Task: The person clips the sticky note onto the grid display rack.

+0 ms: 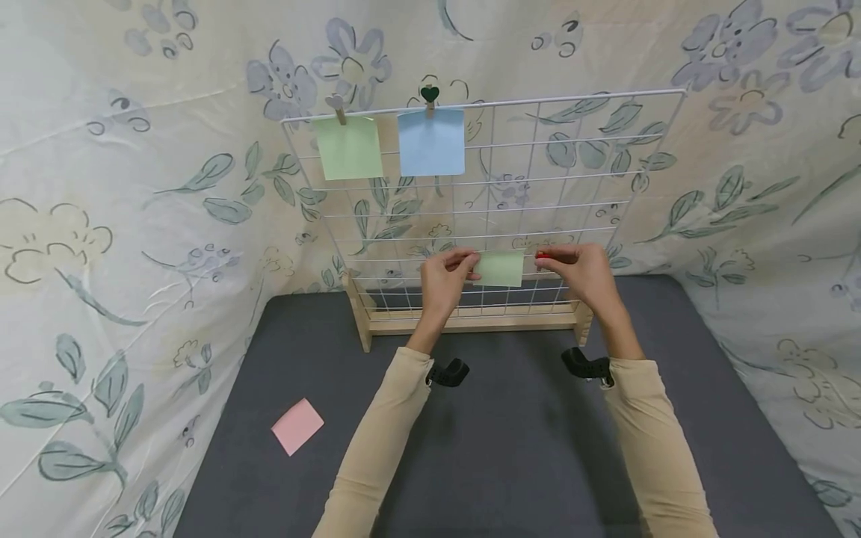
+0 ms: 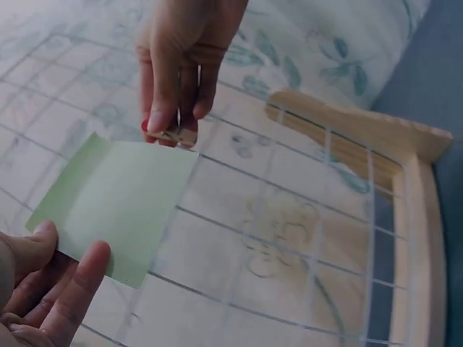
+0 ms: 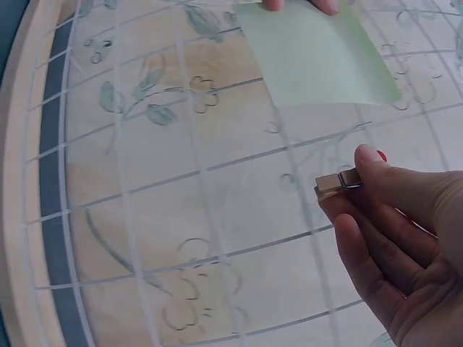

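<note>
Head view, the left hand [image 1: 447,278] pinches the green note [image 1: 501,269] before the wire grid [image 1: 487,181], right hand [image 1: 587,273] just rightward; left wrist view, right fingers [image 2: 165,90] grip 1 wooden clothespin [image 2: 187,136]; right wrist view, it's apart from the note, long axis pointing toward the wooden base [image 3: 18,217].

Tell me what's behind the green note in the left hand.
Behind that green note, held by the left hand, wires of the white rack show past its edges, with flowered cloth farther back. Whatever lies directly behind the note is covered.
</note>
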Action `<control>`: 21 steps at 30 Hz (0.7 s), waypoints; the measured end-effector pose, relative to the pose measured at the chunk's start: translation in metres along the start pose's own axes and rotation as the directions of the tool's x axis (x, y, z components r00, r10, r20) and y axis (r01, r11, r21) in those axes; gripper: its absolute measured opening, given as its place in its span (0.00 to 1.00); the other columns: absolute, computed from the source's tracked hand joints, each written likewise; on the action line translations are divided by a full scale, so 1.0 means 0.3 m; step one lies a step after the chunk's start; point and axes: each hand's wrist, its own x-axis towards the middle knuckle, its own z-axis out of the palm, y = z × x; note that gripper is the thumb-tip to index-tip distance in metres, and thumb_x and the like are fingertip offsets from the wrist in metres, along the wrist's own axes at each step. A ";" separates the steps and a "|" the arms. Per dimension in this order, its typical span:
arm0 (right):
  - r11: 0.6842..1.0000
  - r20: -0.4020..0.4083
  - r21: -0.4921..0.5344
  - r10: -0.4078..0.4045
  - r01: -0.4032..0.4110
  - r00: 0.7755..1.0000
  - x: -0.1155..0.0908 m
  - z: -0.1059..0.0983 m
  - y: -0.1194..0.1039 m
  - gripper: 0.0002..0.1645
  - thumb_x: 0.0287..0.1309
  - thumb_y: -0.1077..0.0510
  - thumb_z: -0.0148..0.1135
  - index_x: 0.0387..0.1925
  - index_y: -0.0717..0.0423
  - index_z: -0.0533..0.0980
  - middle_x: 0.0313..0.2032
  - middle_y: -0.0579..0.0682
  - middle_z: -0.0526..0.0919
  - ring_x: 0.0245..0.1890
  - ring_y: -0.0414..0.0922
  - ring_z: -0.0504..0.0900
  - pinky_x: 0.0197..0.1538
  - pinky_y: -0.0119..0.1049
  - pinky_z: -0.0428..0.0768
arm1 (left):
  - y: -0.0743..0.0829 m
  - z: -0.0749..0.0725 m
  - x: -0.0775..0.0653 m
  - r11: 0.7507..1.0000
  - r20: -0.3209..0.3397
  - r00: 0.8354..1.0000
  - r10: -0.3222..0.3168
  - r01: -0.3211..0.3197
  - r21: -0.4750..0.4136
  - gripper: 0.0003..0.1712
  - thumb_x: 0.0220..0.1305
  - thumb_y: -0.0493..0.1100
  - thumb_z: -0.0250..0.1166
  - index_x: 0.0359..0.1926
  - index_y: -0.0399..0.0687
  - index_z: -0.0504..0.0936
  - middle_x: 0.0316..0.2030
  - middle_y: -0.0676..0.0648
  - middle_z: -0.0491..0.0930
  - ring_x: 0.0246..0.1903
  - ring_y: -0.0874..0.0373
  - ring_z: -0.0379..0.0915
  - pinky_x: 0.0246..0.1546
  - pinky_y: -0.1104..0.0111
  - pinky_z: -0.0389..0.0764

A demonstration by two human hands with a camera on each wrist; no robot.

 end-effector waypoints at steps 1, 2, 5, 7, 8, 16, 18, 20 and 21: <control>1.000 0.000 0.008 0.009 -0.009 1.000 0.002 -0.008 -0.009 0.17 0.61 0.57 0.68 0.48 0.64 0.83 0.43 0.61 0.86 0.43 0.55 0.85 0.44 0.31 0.83 | 0.014 0.002 0.005 1.000 -0.001 1.000 0.007 -0.007 0.002 0.10 0.64 0.36 0.66 0.43 0.31 0.85 0.38 0.36 0.85 0.28 0.46 0.84 0.34 0.55 0.89; 1.000 -0.002 0.009 0.007 -0.007 1.000 0.005 -0.017 -0.017 0.17 0.61 0.57 0.67 0.48 0.64 0.83 0.43 0.62 0.86 0.44 0.55 0.86 0.44 0.30 0.83 | 0.028 0.003 0.010 1.000 -0.002 1.000 0.012 -0.012 -0.001 0.10 0.64 0.35 0.66 0.43 0.31 0.85 0.37 0.36 0.85 0.28 0.45 0.84 0.34 0.54 0.89; 1.000 -0.016 0.015 0.012 -0.012 1.000 0.015 -0.043 -0.039 0.17 0.61 0.56 0.67 0.48 0.64 0.83 0.43 0.61 0.86 0.40 0.45 0.87 0.41 0.22 0.80 | 0.077 0.005 0.029 0.999 0.000 0.999 0.042 -0.042 -0.012 0.11 0.64 0.34 0.65 0.43 0.29 0.85 0.38 0.34 0.84 0.29 0.42 0.84 0.34 0.55 0.89; 1.000 -0.028 0.021 0.008 -0.007 1.000 0.024 -0.060 -0.054 0.17 0.61 0.56 0.67 0.48 0.64 0.83 0.43 0.62 0.86 0.36 0.34 0.85 0.39 0.16 0.77 | 0.115 0.005 0.041 0.997 0.004 0.997 0.074 -0.074 -0.012 0.11 0.64 0.33 0.65 0.43 0.28 0.84 0.38 0.32 0.84 0.30 0.40 0.83 0.34 0.56 0.89; 1.000 -0.035 0.020 -0.001 0.002 0.999 0.029 -0.068 -0.061 0.17 0.61 0.56 0.67 0.47 0.64 0.83 0.42 0.62 0.86 0.34 0.29 0.83 0.38 0.16 0.76 | 0.138 0.004 0.046 0.996 0.008 0.996 0.089 -0.089 -0.015 0.11 0.64 0.32 0.65 0.43 0.26 0.84 0.39 0.31 0.83 0.30 0.39 0.83 0.34 0.56 0.89; 1.000 -0.085 0.011 -0.023 0.024 0.996 0.057 -0.122 -0.130 0.17 0.61 0.55 0.68 0.47 0.64 0.84 0.43 0.63 0.85 0.31 0.19 0.76 0.38 0.14 0.75 | 0.350 0.013 0.043 0.981 0.006 0.982 0.191 -0.191 0.020 0.09 0.63 0.27 0.63 0.41 0.21 0.82 0.37 0.30 0.83 0.30 0.38 0.83 0.33 0.58 0.89; 0.999 -0.098 0.018 -0.033 0.035 0.995 0.062 -0.131 -0.145 0.17 0.60 0.56 0.68 0.46 0.64 0.84 0.43 0.64 0.85 0.31 0.20 0.76 0.37 0.14 0.76 | 0.374 0.020 0.044 0.978 0.008 0.979 0.205 -0.206 0.035 0.08 0.63 0.27 0.64 0.40 0.21 0.83 0.36 0.30 0.84 0.29 0.40 0.83 0.32 0.60 0.89; 0.998 -0.114 0.028 -0.047 0.050 0.992 0.066 -0.139 -0.157 0.16 0.60 0.57 0.68 0.46 0.66 0.84 0.43 0.65 0.85 0.31 0.20 0.76 0.37 0.14 0.76 | 0.377 0.028 0.054 0.976 0.016 0.977 0.214 -0.215 0.046 0.08 0.63 0.28 0.64 0.40 0.22 0.83 0.36 0.31 0.84 0.30 0.42 0.83 0.32 0.63 0.89; 0.998 -0.121 0.030 -0.051 0.055 0.991 0.067 -0.143 -0.162 0.16 0.60 0.58 0.69 0.45 0.66 0.84 0.43 0.65 0.85 0.30 0.19 0.76 0.36 0.13 0.76 | 0.373 0.031 0.061 0.974 0.021 0.976 0.219 -0.220 0.048 0.08 0.63 0.28 0.64 0.40 0.23 0.83 0.37 0.32 0.84 0.30 0.42 0.84 0.32 0.63 0.89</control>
